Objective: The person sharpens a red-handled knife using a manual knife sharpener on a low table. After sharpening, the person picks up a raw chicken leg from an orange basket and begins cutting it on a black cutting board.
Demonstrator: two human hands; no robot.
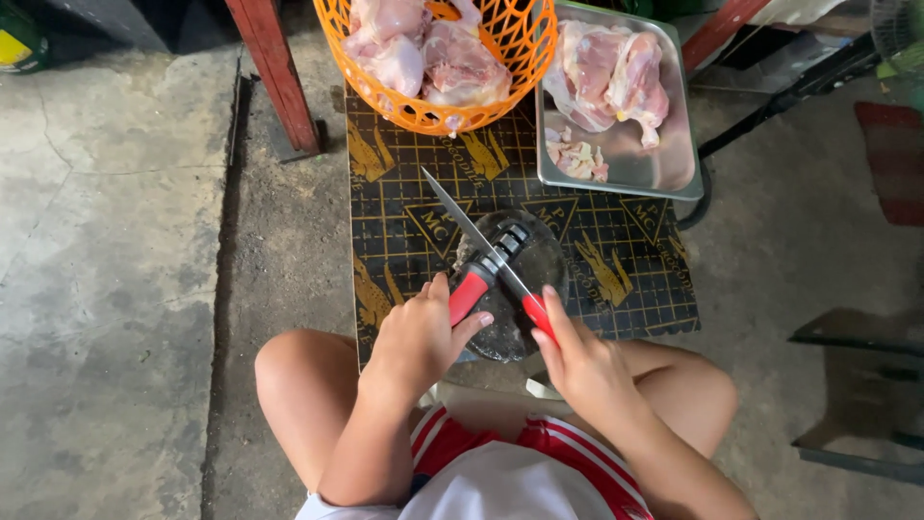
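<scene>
The knife [474,229] sits with its blade laid through the slot of a small handheld sharpener [486,272], tip pointing up and away toward the orange basket [438,114]. The right hand [582,371] is closed on the knife's red handle; the left hand [416,339] is wrapped around the sharpener's red grip, pinning it on a dark round block [525,265] that lies on the black patterned mat [616,260] on the floor.

The danger, as I read it: the left thumb and fingers sit just beside the blade's path, so a jerk or a tilt out of the slot could bring the edge across them. The block looks wet, so the sharpener might skid under pressure. The bare knees flank the work closely too, and a slipped pull comes straight back toward them.

Beyond the tip, the basket of raw chicken [423,48] and the metal tray [674,169] of pieces sit near, so a forward lunge could jab the basket.
</scene>
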